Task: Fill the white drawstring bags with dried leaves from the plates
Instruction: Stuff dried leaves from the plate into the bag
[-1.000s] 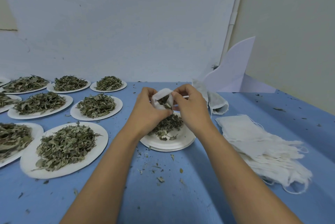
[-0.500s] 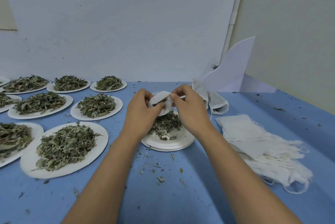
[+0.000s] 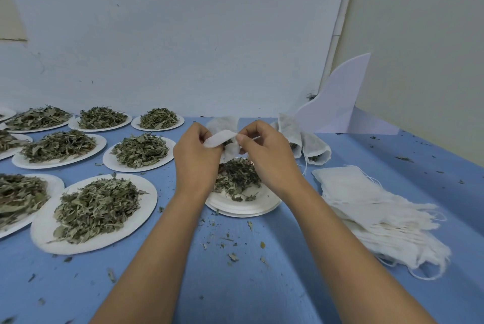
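Both hands hold one small white drawstring bag [image 3: 221,138] above a white plate [image 3: 243,207] with a low heap of dried leaves [image 3: 237,175]. My left hand [image 3: 197,160] pinches the bag's top edge on the left. My right hand [image 3: 267,156] pinches it on the right, thumb on top. The bag's lower part hangs between the hands, mostly hidden. A stack of empty white bags [image 3: 377,216] lies to the right. Filled bags [image 3: 307,144] lie behind my right hand.
Several plates heaped with dried leaves, such as one [image 3: 95,208] at front left and another [image 3: 140,152] behind it, cover the blue table's [image 3: 235,284] left half. Leaf crumbs are scattered near the front. A white curved board [image 3: 337,103] stands at the back right by the wall.
Both hands have risen a little with the bag. The bag's mouth, earlier held open with leaves showing inside, is now pulled flat between the two hands.
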{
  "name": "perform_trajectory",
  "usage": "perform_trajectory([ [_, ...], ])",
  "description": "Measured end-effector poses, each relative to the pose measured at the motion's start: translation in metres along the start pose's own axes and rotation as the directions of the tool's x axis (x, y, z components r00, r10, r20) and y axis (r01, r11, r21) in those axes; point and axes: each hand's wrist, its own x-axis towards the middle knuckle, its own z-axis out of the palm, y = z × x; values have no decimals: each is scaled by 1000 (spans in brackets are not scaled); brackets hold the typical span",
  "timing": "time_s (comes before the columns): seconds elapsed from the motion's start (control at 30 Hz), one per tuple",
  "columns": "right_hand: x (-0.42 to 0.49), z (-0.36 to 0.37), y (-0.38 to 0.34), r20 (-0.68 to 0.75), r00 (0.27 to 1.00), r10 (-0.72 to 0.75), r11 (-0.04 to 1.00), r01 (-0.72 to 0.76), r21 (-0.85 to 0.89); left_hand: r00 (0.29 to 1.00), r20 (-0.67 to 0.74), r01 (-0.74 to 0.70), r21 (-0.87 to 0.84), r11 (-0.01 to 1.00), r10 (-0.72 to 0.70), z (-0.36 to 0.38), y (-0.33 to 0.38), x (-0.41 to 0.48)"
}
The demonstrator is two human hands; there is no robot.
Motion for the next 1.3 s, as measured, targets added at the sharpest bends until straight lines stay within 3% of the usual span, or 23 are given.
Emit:
perform_trajectory([
  [0.17, 5, -3, 12, -146, 984, 99, 995, -93, 43, 991, 29, 131, -169, 977, -128, -3, 4, 5],
  [0.27, 6, -3, 30, 10, 987, 158, 947, -149, -283, 988, 2, 148, -226, 963, -152, -7, 3, 8],
  [0.4, 13, 16, 36, 304, 918, 254, 787, -14, -617, 987, -75, 121, -233, 965, -142, -12, 4, 11],
  [0.5, 23, 28, 38, 407, 868, 285, 709, 95, -699, 982, -108, 122, -240, 963, -152, -13, 4, 12],
  [0.6, 25, 30, 40, 451, 844, 290, 711, 126, -692, 982, -107, 125, -239, 963, -154, -14, 4, 12],
  [0.73, 18, 25, 47, 419, 891, 173, 809, 114, -577, 979, -130, 124, -248, 961, -160, -14, 4, 12],
  [0.93, 3, 16, 45, 360, 924, 126, 834, 97, -543, 973, -163, 121, -240, 963, -163, -13, 7, 11],
  [1.1, 0, 12, 33, 306, 942, 136, 735, 111, -669, 973, -155, 137, -217, 967, -172, -12, 5, 9],
  [1.3, -10, 27, 32, 240, 926, 290, 616, 11, -788, 972, -137, 159, -222, 962, -192, -11, 7, 8],
])
